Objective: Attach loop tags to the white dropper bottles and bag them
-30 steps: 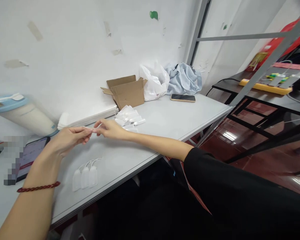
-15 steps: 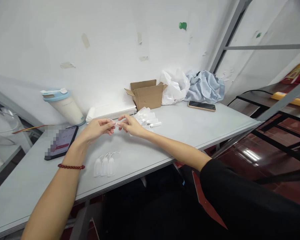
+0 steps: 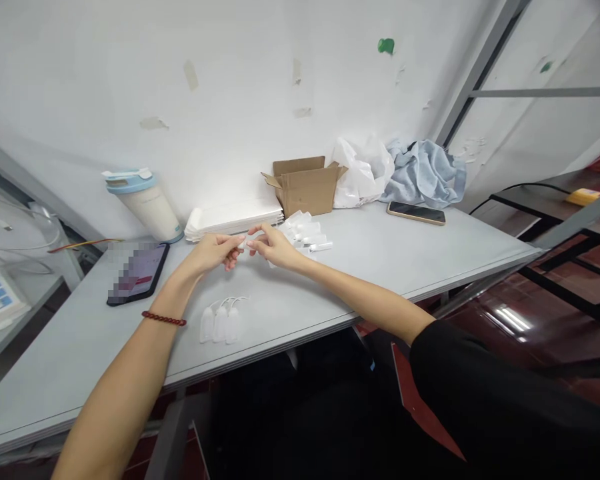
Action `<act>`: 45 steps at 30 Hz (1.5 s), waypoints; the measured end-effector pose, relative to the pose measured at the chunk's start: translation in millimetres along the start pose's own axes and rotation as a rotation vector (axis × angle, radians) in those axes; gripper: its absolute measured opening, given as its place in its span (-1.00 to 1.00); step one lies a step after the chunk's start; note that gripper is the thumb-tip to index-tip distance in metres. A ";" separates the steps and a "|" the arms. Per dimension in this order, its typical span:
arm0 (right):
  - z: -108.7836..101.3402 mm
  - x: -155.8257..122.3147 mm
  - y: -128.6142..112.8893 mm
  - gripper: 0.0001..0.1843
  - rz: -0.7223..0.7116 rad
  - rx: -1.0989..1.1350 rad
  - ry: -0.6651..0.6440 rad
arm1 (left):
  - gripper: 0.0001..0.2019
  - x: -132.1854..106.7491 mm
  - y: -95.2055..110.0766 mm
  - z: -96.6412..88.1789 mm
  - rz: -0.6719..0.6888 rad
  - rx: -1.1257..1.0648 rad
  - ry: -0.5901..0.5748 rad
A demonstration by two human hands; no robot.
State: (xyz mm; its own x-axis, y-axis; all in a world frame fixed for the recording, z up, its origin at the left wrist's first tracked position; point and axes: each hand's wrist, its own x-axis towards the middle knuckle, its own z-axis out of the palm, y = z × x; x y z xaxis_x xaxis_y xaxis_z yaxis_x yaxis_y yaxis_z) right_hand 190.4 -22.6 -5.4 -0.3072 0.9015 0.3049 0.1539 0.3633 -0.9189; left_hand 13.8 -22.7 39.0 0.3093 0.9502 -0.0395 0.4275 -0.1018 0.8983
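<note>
My left hand (image 3: pixel 219 253) is closed in a pinch, its fingertips on a small white piece (image 3: pixel 243 245) that is mostly hidden. Facing it, my right hand (image 3: pixel 275 249) pinches at the same piece, fingertips almost touching the left ones. A bit of something whitish shows under my right hand, too covered to identify. Nearer the table's front edge, three flat translucent white tags (image 3: pixel 221 326) with thin white loops lie side by side. Behind my right hand is a pile of similar white pieces (image 3: pixel 307 230), partly covered by the hand.
A cardboard box (image 3: pixel 307 192) stands open against the wall, beside a white plastic bag (image 3: pixel 361 175) and crumpled blue cloth (image 3: pixel 425 175). A phone (image 3: pixel 416 213) lies before them. To the left are a white stack (image 3: pixel 230 218), a tumbler (image 3: pixel 147 207) and another phone (image 3: pixel 143 272).
The camera view has shifted, so everything sits slightly farther right. Both hands stay together at the small white piece, with the fingertips a little closer. The three tags lie as before.
</note>
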 end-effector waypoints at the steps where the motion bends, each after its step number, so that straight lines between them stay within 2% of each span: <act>1: -0.1 0.2 0.4 -0.79 -0.002 0.002 -0.001 | -0.55 -0.3 0.4 0.2 0.015 0.000 0.005; 7: -1.6 1.2 3.5 -0.80 0.029 0.018 -0.002 | -0.63 -3.3 3.8 -3.2 0.145 -0.025 -0.017; 11: -2.8 1.4 4.7 -0.80 0.004 0.004 0.016 | -0.61 -0.9 -0.1 -2.8 0.146 -0.059 -0.014; 15: -2.8 0.2 3.7 -0.80 -0.006 -0.013 0.002 | -0.56 1.5 -4.5 -2.2 0.079 -0.050 -0.047; 21: -3.1 -1.1 1.5 -0.81 0.038 -0.012 -0.006 | -0.66 1.5 -3.7 -2.8 0.188 -0.015 -0.050; 29: -2.6 -0.6 3.4 -0.79 0.014 0.006 -0.003 | -0.60 0.4 -4.3 -2.3 0.060 0.009 -0.062; 36: -3.1 2.0 6.3 -0.81 0.003 0.012 0.004 | -0.65 1.1 -2.6 -0.2 0.169 -0.031 -0.016; 41: -2.2 1.8 6.6 -0.82 0.001 0.028 0.005 | -0.57 0.8 -2.4 0.3 0.104 -0.066 -0.034; 45: -1.4 0.9 6.9 -0.82 0.016 0.018 -0.001 | -0.53 0.8 -2.9 -0.3 0.086 0.053 -0.026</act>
State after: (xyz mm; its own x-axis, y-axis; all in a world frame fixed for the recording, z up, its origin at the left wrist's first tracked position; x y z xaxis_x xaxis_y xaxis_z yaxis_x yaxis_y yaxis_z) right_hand 192.5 -19.0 -11.1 -0.3057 0.9069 0.2899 0.1418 0.3444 -0.9280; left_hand 12.5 -21.5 36.5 0.3683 0.9294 0.0247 0.4425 -0.1985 0.8745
